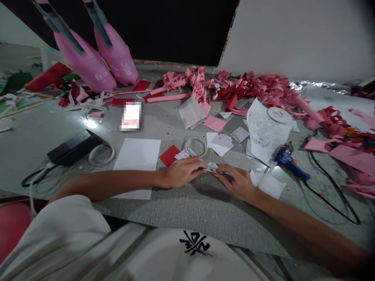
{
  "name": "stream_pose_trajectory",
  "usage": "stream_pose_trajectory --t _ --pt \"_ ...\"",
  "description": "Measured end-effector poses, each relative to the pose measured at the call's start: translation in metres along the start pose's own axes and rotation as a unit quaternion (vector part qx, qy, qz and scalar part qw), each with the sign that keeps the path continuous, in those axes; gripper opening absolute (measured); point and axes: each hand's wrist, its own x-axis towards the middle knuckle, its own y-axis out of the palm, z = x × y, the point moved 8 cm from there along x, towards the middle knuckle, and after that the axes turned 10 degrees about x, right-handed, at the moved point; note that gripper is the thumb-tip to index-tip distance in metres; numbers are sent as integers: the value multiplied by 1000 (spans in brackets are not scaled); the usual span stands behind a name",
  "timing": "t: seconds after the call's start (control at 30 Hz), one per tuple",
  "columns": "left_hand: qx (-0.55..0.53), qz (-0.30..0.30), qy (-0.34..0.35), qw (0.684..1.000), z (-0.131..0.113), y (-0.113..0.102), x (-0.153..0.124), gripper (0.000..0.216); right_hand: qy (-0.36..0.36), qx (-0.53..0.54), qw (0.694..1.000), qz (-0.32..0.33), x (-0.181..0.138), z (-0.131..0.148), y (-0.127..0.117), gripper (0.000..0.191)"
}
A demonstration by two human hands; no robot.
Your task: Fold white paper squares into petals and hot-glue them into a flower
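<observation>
Between my two hands is a small folded piece of white paper [212, 168], pinched from both sides just above the grey table [187, 210]. My left hand [183, 171] is closed on its left edge, and my right hand [236, 180] grips the right edge between thumb and fingers. Right behind my left hand lie a red paper square [170, 155] and a white ring-shaped coil [196, 147], with a small printed slip partly under the coil. A stack of white paper squares [219, 143] rests just beyond the held paper. A white sheet [137, 152] passes under my left forearm.
A blue glue gun [291, 162] with a black cable lies at the right, near a patterned paper sheet [265, 132]. Pink and red paper flowers [249, 88] crowd the back. Two pink bottles [88, 66] stand back left. A black power adapter [74, 146] and a lit phone [131, 116] lie left.
</observation>
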Motion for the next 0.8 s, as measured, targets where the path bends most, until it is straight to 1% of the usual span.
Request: stream_pose_trajectory --t 0.13,0.27,0.4,0.53,0.67,0.8 --pt "-18 7 -2 1000 0 0 1 11 13 -2 1000 10 0 -1 1 10" --pt "-16 14 -9 1000 1 -1 0 14 11 -8 1000 23 -1 -2 2 9" --pt "5 2 -23 1000 3 -2 -2 19 6 -12 1000 27 -2 -3 3 11" --pt "25 -17 -27 999 3 -4 -4 18 16 -18 999 28 -2 -4 4 12" --pt "25 -10 -38 999 4 -3 -4 16 29 -22 999 6 -2 -4 1 11" --pt "21 4 -55 998 5 -3 -4 17 82 -6 996 -26 -6 -11 -1 14"
